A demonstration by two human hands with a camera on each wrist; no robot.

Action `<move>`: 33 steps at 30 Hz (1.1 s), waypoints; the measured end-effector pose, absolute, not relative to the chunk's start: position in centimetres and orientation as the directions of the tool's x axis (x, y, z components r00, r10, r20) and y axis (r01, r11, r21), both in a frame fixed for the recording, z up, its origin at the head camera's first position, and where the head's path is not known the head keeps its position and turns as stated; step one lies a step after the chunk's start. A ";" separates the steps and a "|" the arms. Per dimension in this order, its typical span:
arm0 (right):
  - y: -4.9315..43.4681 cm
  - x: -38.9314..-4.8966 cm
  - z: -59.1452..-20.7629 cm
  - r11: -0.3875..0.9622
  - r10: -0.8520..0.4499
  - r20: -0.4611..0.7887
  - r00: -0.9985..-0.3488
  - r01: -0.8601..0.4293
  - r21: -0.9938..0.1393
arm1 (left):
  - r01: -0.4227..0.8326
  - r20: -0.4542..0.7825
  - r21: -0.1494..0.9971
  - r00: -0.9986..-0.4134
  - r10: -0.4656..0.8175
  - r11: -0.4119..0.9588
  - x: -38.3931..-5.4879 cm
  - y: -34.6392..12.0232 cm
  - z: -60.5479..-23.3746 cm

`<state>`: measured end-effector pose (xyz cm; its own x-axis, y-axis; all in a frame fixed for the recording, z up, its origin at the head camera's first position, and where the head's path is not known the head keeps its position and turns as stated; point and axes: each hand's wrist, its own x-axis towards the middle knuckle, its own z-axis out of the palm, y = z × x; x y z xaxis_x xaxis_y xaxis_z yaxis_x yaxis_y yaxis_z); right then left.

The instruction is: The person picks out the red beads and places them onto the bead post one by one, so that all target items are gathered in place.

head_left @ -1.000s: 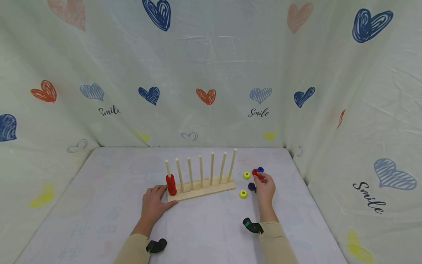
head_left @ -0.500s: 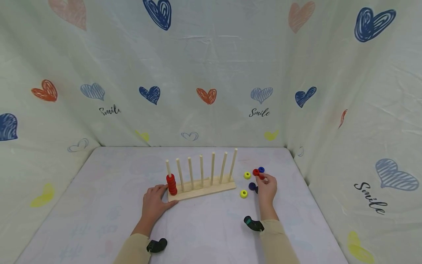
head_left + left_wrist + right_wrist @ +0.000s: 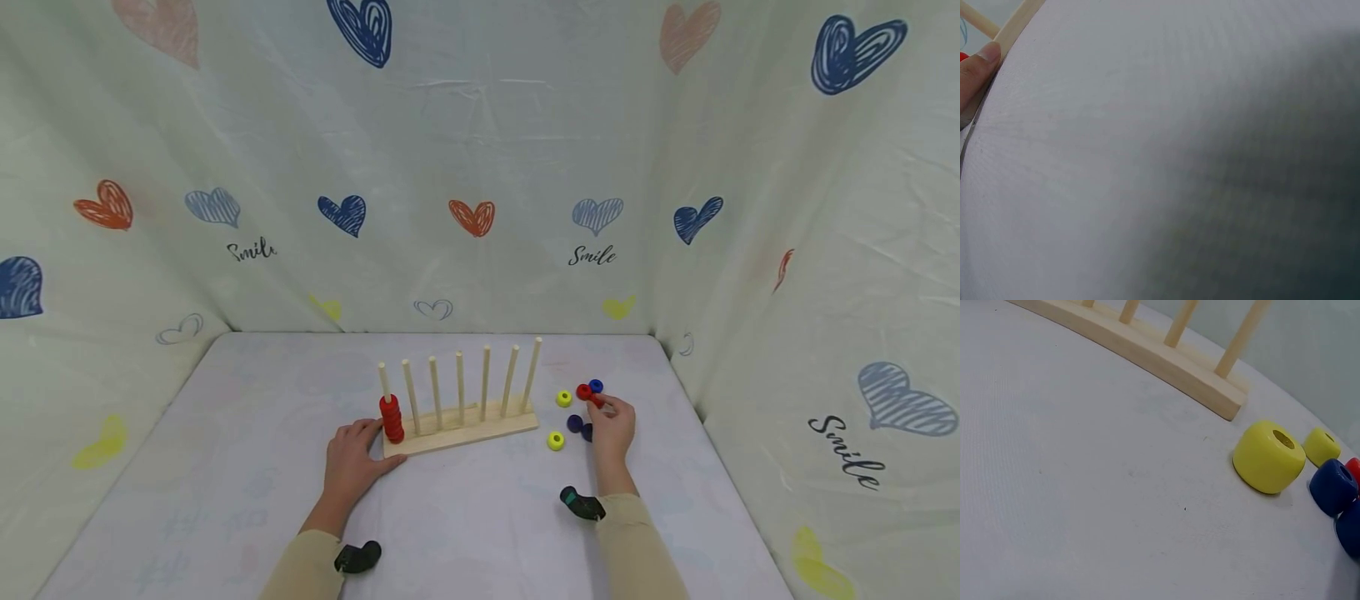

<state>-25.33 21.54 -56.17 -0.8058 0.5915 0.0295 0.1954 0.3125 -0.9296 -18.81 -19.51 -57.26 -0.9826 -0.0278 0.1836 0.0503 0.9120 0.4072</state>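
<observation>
My left hand (image 3: 351, 467) grips the left end of a wooden peg stand (image 3: 465, 433), thumb along its front edge and fingers behind. In the left wrist view, the thumb (image 3: 979, 69) presses on the wood. Several red beads (image 3: 391, 419) are stacked on the leftmost peg; the other pegs are bare. Right of the stand, my right hand (image 3: 615, 429) pinches a red bead (image 3: 597, 401), partly hidden by the fingertips. Just beside it lies another red bead (image 3: 583, 392), with a blue bead (image 3: 596, 386) behind. The right wrist view does not show the fingers.
Two yellow beads, one nearer (image 3: 556, 441) and one farther (image 3: 564, 398), lie between the stand and my right hand. Two dark blue beads (image 3: 575, 423) sit together close to that hand. A curtain (image 3: 480, 275) printed with hearts rises behind the table (image 3: 450, 533).
My right hand has shifted slightly to the right, uncovering more of the second dark blue bead. My left hand stays on the stand.
</observation>
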 end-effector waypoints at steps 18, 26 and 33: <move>22.2 -26.3 -56.8 0.321 0.632 -0.031 -0.775 0.298 -0.899 | 0.060 0.204 0.407 -0.979 -0.027 0.911 -18.8 -19.4 -57.2; 22.1 -26.5 -56.9 0.357 0.651 -0.006 -0.759 0.313 -0.880 | 0.060 0.189 0.412 -0.982 -0.021 0.909 -18.7 -19.5 -56.9; 21.8 -26.7 -57.0 0.380 0.660 -0.001 -0.751 0.335 -0.862 | 0.057 0.183 0.410 -0.983 -0.021 0.910 -18.6 -19.5 -56.8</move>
<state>-26.68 21.85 -57.01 -0.7509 0.6605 -0.0010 0.3352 0.3798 -0.8622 -18.63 -19.46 -56.84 -0.9829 -0.0208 0.1832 0.0571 0.9104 0.4098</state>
